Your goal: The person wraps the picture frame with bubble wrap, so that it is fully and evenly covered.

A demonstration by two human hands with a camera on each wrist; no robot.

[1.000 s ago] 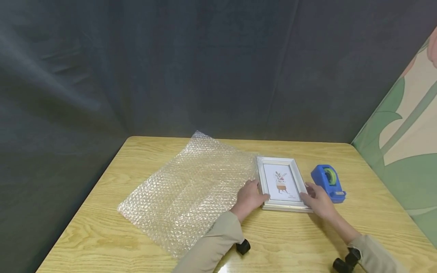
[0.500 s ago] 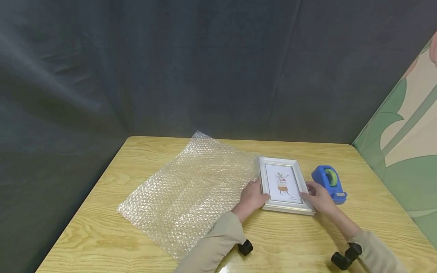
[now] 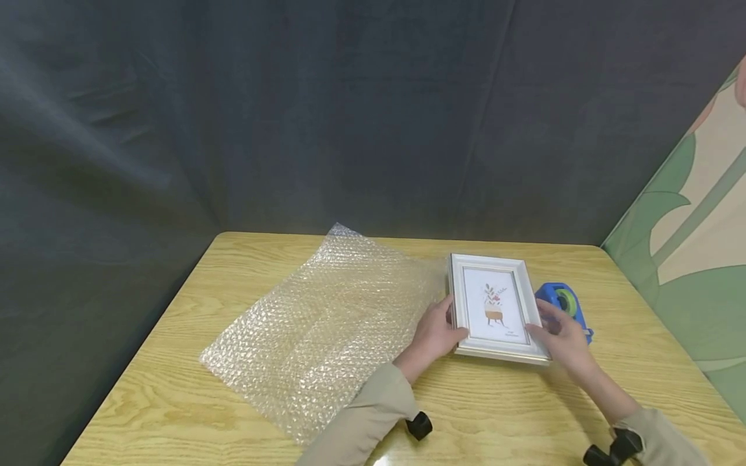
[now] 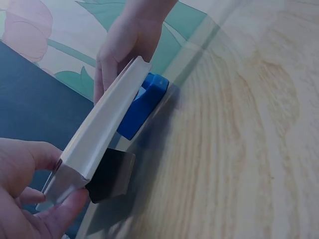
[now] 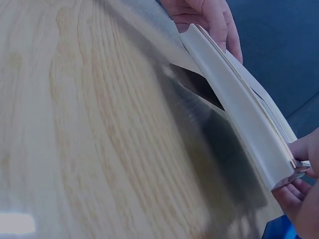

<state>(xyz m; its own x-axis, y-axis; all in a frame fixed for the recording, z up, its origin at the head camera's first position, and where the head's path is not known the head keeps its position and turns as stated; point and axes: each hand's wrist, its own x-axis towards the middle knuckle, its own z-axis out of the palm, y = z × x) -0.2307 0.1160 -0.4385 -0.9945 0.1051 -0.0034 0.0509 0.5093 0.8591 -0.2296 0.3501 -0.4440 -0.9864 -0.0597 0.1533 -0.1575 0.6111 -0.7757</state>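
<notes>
White picture frame [image 3: 498, 307] is held up just off the right corner of the bubble wrap [image 3: 335, 330], face toward the person and tilted back a bit. Both wrist views show a gap under its rim, so it's off the bench [image 3: 204, 414], at least at the edges; there's a dark flap [image 4: 112, 174] poking out behind it, and I honestly can't tell if that touches the wood. Left hand [image 3: 436, 331] is right at the wrap's right-hand side, fingers pinching the frame's lower left corner with the thumb over the front. Can't tell if that hand brushes the plastic. Right hand [image 3: 562, 336] is farther right of the wrap, on the other side of the frame, fingers pinching the lower right edge, thumb on the front too. Print inside is a little plant in an orange-brown pot on legs. Blue tape dispenser [image 4: 143, 110] with a greenish roll [image 3: 565, 302] is well to the right of the wrap, partly hidden by the right hand. The wrap itself is spread out at an angle, kinda shiny, with a dark cloth [image 3: 361, 116] hanging behind it and a leafy wall panel [image 3: 688, 246] way off to its right.
</notes>
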